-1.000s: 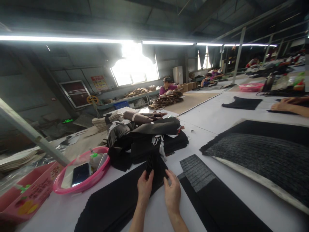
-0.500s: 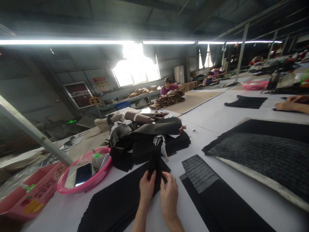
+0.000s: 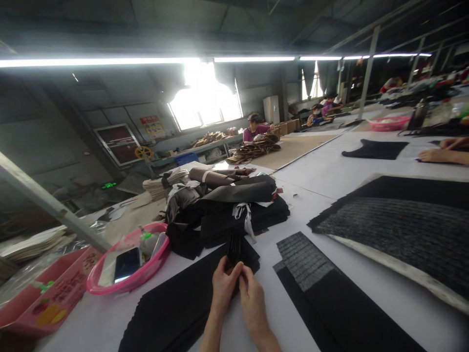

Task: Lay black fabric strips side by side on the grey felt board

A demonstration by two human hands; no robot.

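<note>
**Left hand [image 3: 222,284] and right hand [image 3: 253,299] meet at black cloth [image 3: 176,298]**

At lower center, the left hand pinches bunched cloth; the right hand's fingertips are together beside the left thumb, their hold unclear. A pink basket [image 3: 126,287] sits lower left on the white surface [image 3: 308,176].

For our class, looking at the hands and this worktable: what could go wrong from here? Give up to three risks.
1. The bunched black fabric layers at the left hand's fingertips fan apart, so one might slip.
2. The left forearm crosses the stack of black fabric pieces; brushing it might shift the layers.
3. The green-tipped bottle in the pink basin might tip if the basin were knocked.
</note>
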